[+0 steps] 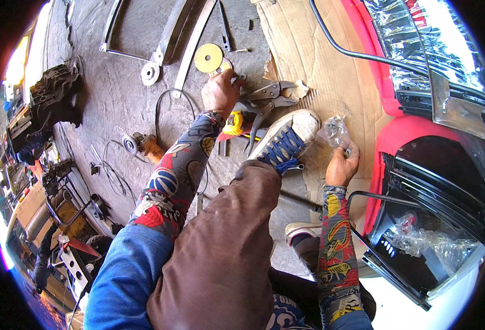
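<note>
My left hand (220, 92) is low over the floor, its fingers closed at the tips. A small metallic bit shows by the fingertips, too small to name. Just beyond it lie a yellow disc (208, 57) and a bolt (243, 50). Locking pliers (270, 92) rest to its right, and a yellow tape measure (233, 124) is close below the wrist. My right hand (341, 166) pinches a small clear plastic bag (335, 131) above the cardboard (344, 77). What the bag holds is hard to make out.
An angle grinder (143, 147) with its cable lies left of my left forearm. Metal strips (195, 47) and a white round part (150, 73) are farther off. My sneaker (289, 137) stands between the hands. Red-edged panels (413, 132) with plastic wrap line the right side.
</note>
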Tool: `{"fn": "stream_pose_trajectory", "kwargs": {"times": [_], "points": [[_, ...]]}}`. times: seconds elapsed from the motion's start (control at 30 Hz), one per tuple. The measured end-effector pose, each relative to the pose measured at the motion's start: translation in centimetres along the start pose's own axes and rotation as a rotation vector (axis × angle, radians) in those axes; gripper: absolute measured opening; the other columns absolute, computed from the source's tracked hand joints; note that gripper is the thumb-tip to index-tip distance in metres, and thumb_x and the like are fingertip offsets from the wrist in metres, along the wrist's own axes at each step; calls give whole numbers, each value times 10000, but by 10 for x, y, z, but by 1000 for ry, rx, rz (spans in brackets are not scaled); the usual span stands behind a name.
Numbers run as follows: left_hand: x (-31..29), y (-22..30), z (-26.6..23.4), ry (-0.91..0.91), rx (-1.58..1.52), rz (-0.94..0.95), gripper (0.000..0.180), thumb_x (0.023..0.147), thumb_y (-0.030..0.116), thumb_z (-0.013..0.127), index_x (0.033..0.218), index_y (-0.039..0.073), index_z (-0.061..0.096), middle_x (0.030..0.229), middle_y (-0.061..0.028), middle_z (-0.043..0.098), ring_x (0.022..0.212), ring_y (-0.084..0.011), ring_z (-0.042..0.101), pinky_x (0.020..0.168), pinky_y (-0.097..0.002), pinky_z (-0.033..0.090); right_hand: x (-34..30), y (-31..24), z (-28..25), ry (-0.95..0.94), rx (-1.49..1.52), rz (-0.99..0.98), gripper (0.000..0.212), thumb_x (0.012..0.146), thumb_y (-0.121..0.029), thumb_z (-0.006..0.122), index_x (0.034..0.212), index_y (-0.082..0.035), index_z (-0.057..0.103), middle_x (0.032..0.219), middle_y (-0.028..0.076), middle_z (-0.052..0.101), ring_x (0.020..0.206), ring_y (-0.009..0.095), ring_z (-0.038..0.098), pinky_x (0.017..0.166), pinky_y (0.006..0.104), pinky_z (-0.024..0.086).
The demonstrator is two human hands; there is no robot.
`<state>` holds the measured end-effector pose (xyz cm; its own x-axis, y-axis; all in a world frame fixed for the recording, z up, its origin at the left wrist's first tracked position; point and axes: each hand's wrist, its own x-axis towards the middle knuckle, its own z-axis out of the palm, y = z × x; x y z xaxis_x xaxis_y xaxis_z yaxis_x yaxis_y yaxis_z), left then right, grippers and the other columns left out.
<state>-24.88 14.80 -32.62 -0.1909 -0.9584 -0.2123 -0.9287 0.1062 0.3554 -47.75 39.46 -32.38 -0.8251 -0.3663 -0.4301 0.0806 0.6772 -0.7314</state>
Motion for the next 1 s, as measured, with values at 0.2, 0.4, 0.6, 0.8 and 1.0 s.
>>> {"fn": "stream_pose_trajectory", "kwargs": {"times": [0.2,0.4,0.6,0.8,1.0], "points": [[3,-3,5,-54,-20,-89,221,804,279,729,868,67,719,822,-165,709,784,-324,701,702,-409,538,-1,6,3,-22,37,28,281,816,-24,538,1084,3,619,1033,125,643,941,242,602,857,348,469],[16,-5,9,-52,-160,34,205,776,222,760,857,43,701,777,-137,702,740,-264,699,675,-356,532,-2,-1,1,-20,74,76,265,827,-26,541,1078,2,620,1033,118,646,939,230,600,855,341,471],[14,-1,10,12,4,36,261,786,326,739,908,98,700,817,-142,696,813,-334,681,727,-436,531,-7,-19,1,-24,309,116,265,802,16,510,1042,-4,620,968,73,605,817,168,567,761,301,476],[13,-11,17,-109,-38,-150,381,805,408,742,913,43,713,865,-180,708,853,-354,690,759,-441,535,-10,-28,6,-66,444,178,294,817,49,458,1074,-13,586,901,35,580,715,125,568,668,251,496],[15,-7,9,-169,-159,-37,367,800,336,735,851,-26,697,753,-197,695,751,-302,702,704,-381,547,-16,-44,14,-147,505,227,196,901,-10,501,1078,-21,585,932,50,613,728,129,605,670,263,529]]}}
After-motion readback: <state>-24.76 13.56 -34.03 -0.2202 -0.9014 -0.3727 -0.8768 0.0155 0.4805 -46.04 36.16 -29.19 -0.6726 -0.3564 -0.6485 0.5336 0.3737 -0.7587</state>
